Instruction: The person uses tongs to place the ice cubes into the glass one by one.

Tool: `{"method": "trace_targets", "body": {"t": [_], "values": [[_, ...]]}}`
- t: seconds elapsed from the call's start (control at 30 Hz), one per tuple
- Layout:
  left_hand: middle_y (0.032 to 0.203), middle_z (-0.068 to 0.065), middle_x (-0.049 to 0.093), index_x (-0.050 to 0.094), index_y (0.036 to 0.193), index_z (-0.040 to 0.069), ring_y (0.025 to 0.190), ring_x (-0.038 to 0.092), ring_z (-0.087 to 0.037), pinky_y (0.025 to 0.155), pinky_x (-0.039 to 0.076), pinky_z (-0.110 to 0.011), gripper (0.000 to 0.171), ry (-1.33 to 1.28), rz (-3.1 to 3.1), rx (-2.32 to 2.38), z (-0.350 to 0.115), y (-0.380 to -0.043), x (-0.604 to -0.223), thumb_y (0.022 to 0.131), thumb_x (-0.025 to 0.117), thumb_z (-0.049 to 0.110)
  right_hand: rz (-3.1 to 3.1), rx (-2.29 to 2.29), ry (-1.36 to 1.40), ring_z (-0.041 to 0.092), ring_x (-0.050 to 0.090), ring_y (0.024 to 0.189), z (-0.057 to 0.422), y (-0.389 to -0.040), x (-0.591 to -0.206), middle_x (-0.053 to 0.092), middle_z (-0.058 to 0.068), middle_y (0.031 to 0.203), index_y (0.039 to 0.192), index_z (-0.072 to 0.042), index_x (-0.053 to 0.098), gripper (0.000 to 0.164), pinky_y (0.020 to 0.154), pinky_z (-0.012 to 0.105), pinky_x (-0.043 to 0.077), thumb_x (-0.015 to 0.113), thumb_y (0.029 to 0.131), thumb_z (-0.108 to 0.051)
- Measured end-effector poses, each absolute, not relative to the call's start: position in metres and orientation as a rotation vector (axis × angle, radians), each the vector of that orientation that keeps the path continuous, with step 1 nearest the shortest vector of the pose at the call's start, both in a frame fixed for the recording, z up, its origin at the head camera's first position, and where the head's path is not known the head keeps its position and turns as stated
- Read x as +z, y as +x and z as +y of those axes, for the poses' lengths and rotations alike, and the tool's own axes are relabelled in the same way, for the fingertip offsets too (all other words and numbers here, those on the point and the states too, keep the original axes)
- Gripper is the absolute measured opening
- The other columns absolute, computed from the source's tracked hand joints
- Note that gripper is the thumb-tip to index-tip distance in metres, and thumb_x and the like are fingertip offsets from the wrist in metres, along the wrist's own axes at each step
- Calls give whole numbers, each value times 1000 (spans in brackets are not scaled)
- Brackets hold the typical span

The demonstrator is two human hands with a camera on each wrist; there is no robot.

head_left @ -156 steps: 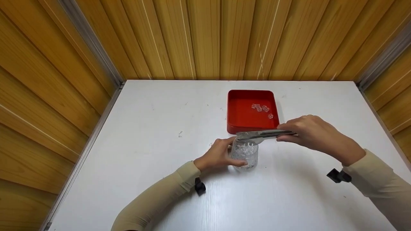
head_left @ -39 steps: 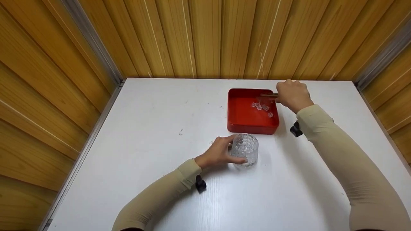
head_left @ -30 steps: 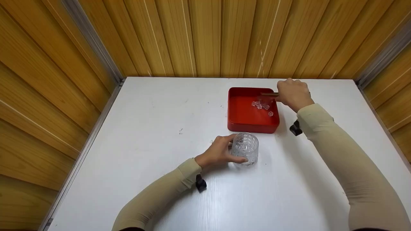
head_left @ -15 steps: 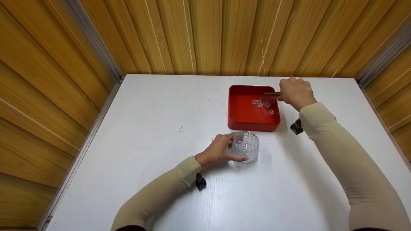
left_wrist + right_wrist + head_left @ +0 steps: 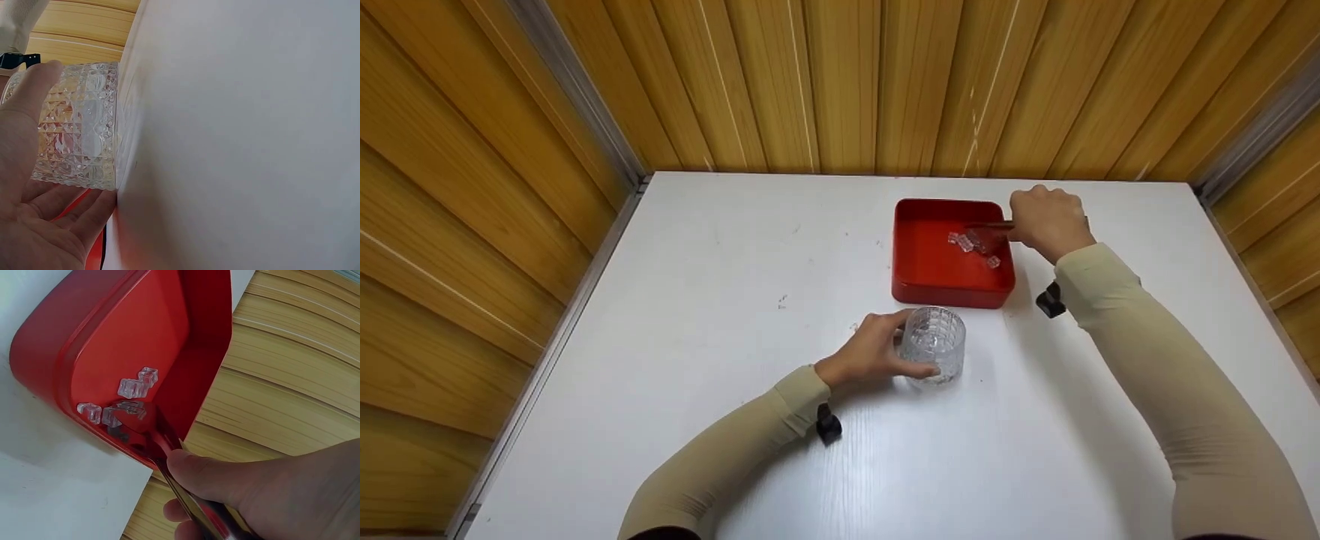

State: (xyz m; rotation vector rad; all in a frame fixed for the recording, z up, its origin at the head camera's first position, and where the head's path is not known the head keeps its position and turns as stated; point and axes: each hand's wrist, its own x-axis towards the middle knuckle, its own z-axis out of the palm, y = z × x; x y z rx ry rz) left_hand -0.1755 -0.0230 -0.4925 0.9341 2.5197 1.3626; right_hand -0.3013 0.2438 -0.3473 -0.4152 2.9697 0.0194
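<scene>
On the table my left hand [image 5: 864, 351] holds an upright, patterned clear glass [image 5: 949, 346]. In the left wrist view, the thumb lies along one side of the glass and the fingers lie along the other. My right hand [image 5: 1048, 221] grips metal tongs [image 5: 142, 417] at the right side of a red square box [image 5: 949, 294]. Inside this box lie several clear cubes [image 5: 133, 388], near its right side. The tongs' scoop-shaped tips sit among them, with one cube [image 5: 110, 417] right at the tips. Part of the tongs is hidden by my right hand.
The red box stands just behind the glass on the white table [image 5: 720, 300]. Wood-patterned panels [image 5: 840, 90] rise along the table's back and left side. A black wrist mount [image 5: 829, 426] hangs at my left cuff, close over the tabletop.
My right hand has moved the tongs from over the glass back to the red box. In the last half second, their tips dip lower among the cubes. The left hand keeps its place.
</scene>
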Motion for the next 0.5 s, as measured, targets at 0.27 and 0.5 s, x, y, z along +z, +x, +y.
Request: {"method": "trace_targets", "body": {"t": [0.27, 0.5], "values": [[119, 0, 74, 61, 138, 9, 105, 67, -6, 91, 52, -18, 76, 917, 2518, 1370, -22, -176, -492, 76, 92, 40, 2978, 20, -425, 41, 60, 80, 243, -301, -345, 63, 23, 88, 105, 6, 69, 29, 68, 55, 55, 78, 92, -19], [121, -1, 73, 60, 140, 10, 106, 67, -7, 91, 52, -18, 78, 906, 2517, 1365, -23, -175, -493, 76, 92, 41, 2993, 35, -447, 39, 59, 80, 240, -303, -348, 64, 22, 88, 105, 5, 70, 28, 68, 54, 55, 78, 92, -19]]}}
